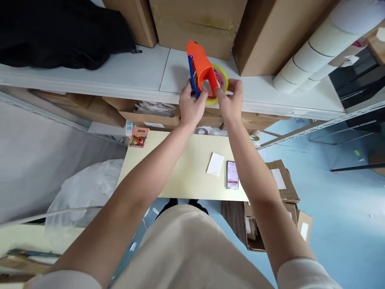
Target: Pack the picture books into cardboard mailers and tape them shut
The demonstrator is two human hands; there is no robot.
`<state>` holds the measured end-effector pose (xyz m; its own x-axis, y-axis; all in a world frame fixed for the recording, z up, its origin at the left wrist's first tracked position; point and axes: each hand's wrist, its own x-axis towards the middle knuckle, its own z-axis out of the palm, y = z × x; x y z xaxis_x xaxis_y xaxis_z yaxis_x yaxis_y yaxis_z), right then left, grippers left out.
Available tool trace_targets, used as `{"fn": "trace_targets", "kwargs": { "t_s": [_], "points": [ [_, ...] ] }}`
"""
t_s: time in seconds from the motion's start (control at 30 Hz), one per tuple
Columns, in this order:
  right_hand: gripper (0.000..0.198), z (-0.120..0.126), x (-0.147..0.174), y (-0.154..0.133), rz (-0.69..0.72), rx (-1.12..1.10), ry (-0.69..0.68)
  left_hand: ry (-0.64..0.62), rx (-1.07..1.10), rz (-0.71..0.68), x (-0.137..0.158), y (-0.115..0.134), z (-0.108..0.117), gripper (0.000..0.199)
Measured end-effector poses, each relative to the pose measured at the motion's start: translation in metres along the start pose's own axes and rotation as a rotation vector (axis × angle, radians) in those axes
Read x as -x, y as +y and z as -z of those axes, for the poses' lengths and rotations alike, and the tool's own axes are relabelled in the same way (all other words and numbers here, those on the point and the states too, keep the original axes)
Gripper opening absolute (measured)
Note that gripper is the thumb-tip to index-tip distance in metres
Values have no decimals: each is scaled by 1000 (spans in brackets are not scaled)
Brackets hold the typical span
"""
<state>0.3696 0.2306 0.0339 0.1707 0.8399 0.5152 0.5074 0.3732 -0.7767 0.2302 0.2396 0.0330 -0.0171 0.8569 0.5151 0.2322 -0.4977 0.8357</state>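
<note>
An orange tape dispenser [201, 60] with a blue part along its left side is held up in front of me, over the front of the grey shelf [132, 76]. A roll of tape [225, 76] with a yellow rim and pinkish core sits at its right side. My left hand [192, 105] is closed on the dispenser's lower left, its fingertips partly hidden behind it. Around the right of the dispenser and tape roll, my right hand [231, 100] has its thumb and fingers closed.
Cardboard boxes [195, 24] and a black cloth item [66, 36] stand on the shelf, with white rolls [313, 52] at right. Below, a pale table [180, 168] carries a phone [232, 175], white paper [215, 163] and a pink packet [138, 137]. Flattened cartons [282, 182] lie right.
</note>
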Motion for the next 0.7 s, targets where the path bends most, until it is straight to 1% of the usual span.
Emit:
{"fn": "trace_targets", "kwargs": {
  "t_s": [0.07, 0.13, 0.2, 0.23, 0.3, 0.4, 0.47, 0.57, 0.7],
  "points": [
    [54, 15, 53, -24, -56, -36, 19, 0, -13, 25, 44, 19, 13, 45],
    [58, 28, 112, -41, -158, -68, 43, -24, -37, 71, 94, 32, 25, 46],
    [59, 35, 168, -47, -277, -76, 59, -56, -58, 144, 144, 36, 32, 50],
    [57, 36, 193, -46, -339, -68, 54, -77, -64, 187, 167, 33, 34, 53],
    [54, 34, 235, -35, -460, -56, 17, -154, -77, 299, 208, 19, 36, 57],
    [50, 22, 282, -11, -605, -44, -50, -242, -99, 452, 254, -13, 38, 55],
    [48, 12, 307, 4, -675, -30, -95, -291, -109, 533, 275, -36, 40, 51],
    [49, -1, 337, 20, -771, -9, -129, -365, -154, 613, 301, -63, 42, 49],
    [47, -10, 369, 35, -860, 9, -140, -424, -226, 666, 331, -85, 43, 56]
  ]
}}
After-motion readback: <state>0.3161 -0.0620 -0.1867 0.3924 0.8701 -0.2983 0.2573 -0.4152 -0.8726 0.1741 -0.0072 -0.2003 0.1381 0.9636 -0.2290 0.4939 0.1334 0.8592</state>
